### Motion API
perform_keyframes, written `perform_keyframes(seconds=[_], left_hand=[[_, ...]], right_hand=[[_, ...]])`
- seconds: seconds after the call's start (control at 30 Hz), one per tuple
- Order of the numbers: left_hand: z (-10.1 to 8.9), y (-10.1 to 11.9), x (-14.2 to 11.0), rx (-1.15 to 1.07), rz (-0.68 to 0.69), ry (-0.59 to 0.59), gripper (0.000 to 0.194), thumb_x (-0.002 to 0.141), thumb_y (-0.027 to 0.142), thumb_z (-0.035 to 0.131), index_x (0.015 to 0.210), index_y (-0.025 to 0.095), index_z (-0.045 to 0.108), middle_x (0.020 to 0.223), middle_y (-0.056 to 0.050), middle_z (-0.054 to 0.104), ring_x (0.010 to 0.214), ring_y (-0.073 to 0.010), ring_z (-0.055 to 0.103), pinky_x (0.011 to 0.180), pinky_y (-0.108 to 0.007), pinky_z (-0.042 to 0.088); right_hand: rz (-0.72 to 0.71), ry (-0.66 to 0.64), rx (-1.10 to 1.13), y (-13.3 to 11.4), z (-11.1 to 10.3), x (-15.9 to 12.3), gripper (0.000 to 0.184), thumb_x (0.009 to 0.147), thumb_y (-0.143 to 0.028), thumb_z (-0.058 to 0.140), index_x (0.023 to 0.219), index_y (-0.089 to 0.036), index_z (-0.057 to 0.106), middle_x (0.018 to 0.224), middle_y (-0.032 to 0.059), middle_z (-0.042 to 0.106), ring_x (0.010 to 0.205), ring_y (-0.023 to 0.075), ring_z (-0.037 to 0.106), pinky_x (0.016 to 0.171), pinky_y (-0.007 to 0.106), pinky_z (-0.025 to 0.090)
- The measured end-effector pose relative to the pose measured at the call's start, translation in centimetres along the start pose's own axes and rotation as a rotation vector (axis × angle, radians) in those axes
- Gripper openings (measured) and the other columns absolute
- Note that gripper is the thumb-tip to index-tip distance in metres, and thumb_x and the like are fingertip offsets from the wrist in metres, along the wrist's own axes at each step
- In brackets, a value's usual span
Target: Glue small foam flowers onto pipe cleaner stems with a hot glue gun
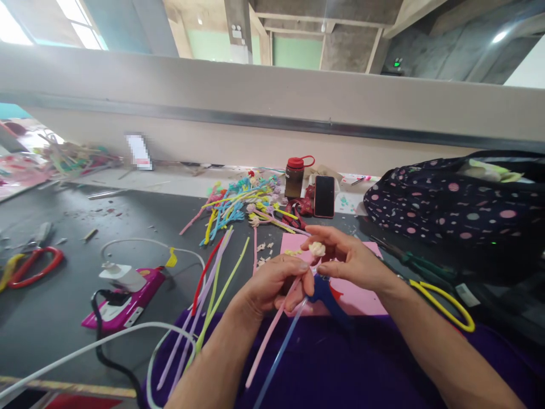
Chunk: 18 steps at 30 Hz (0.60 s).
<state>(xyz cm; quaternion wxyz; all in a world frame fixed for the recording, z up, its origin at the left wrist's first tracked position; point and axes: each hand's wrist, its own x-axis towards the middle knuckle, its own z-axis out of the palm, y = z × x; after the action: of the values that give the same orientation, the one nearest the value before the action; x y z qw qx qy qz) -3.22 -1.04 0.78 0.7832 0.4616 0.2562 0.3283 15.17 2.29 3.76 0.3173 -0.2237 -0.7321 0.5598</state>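
My left hand (283,281) is closed around a pale pink fuzzy stem (268,346), which slants down toward the lap. At the stem's upper end sits a small cream flower (317,249). My right hand (347,258) curls about this flower, thumb below and fingers behind it; how firmly they press is hard to see. Just under both hands lies a blue glue gun (334,307), partly hidden, with a translucent glue stick (281,355) running out toward me. A pink sheet (357,295) spreads beneath them, with cream scraps (264,253) at its left.
Colourful fuzzy stems (242,204) are heaped behind the hands; loose ones (217,284) lie left. A magenta device (128,301) with cables and red-handled scissors (38,267) are farther left. Behind stand a bottle (294,179) and phone (324,196). Yellow-handled scissors (447,304) and a patterned bag (451,210) lie right.
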Motion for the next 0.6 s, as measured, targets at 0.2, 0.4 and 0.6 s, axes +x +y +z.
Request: perform_keyframes(seconds=[0.2, 0.4, 0.6], left_hand=[[0.3, 0.2, -0.2, 0.037, 0.044, 0.121, 0.038, 0.076, 0.043, 0.047, 0.069, 0.009, 0.063, 0.045, -0.006, 0.058, 0.031, -0.0089, 0.043, 0.033, -0.019, 0.023], [0.7, 0.7, 0.0, 0.017, 0.31, 0.265, 0.034, 0.079, 0.037, 0.045, 0.067, 0.011, 0.063, 0.066, -0.007, 0.061, 0.049, -0.0095, 0.048, 0.042, -0.019, 0.031], [1.0, 1.0, 0.1, 0.005, 0.506, 0.377, 0.03, 0.081, 0.029, 0.043, 0.072, 0.012, 0.066, 0.106, -0.01, 0.058, 0.092, -0.0187, 0.054, 0.074, -0.027, 0.044]], right_hand=[[0.09, 0.213, 0.114, 0.5, 0.7, 0.4, 0.043, 0.073, -0.027, 0.064, 0.112, -0.019, 0.048, 0.097, 0.0049, 0.059, 0.068, 0.0112, 0.06, 0.054, 0.022, 0.047], [0.046, 0.483, 0.125, 0.9, 0.7, 0.3, 0.022, 0.081, -0.035, 0.054, 0.07, -0.017, 0.05, 0.056, -0.0047, 0.051, 0.043, 0.0068, 0.046, 0.039, 0.018, 0.033], [0.109, 0.295, 0.094, 0.1, 2.8, -0.3, 0.021, 0.08, -0.033, 0.057, 0.068, -0.016, 0.055, 0.058, -0.0028, 0.056, 0.043, 0.0069, 0.049, 0.04, 0.018, 0.033]])
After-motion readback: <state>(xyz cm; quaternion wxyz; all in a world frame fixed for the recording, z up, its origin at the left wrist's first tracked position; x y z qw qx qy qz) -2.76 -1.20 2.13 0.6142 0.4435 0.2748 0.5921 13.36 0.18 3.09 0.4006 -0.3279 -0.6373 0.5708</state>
